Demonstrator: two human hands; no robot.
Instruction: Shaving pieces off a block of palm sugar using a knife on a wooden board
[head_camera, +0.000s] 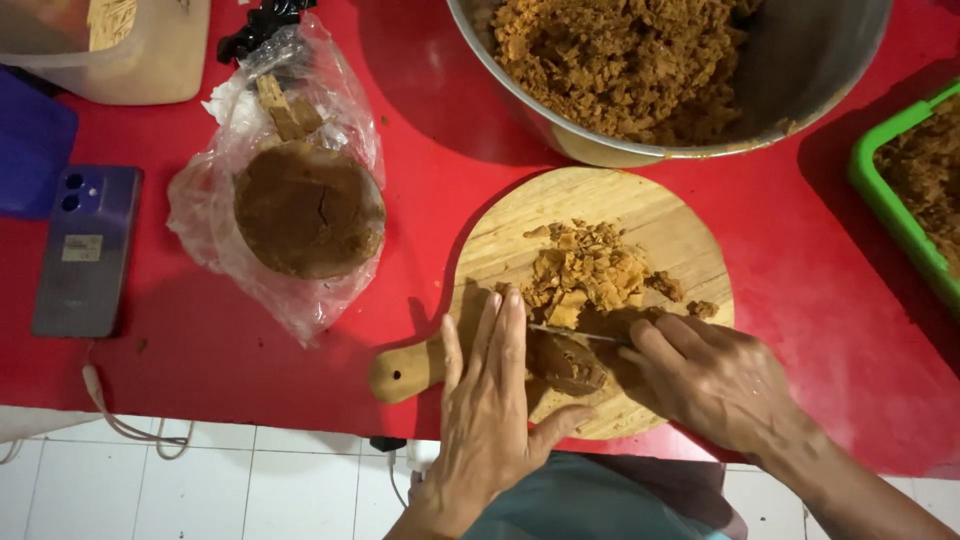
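The right hand (710, 385) is closed around the handle of a knife (580, 335), its thin blade lying across the top of a brown sugar block (568, 362), while the left hand (490, 400) lies flat and open, fingers together, with its fingertips by the blade's far end and its thumb beside the block. The block sits on the near part of a round wooden cutting board (640, 215), just below a heap of chopped sugar pieces (590, 275). Beyond the board on the red table (420, 130) stands a steel bowl (800, 70) of the same crumbs, and to the left a plastic bag (290, 190) holds another brown disc.

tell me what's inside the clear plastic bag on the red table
A round dark brown block and a smaller tan piece lie inside the clear plastic bag; their undersides are hidden.
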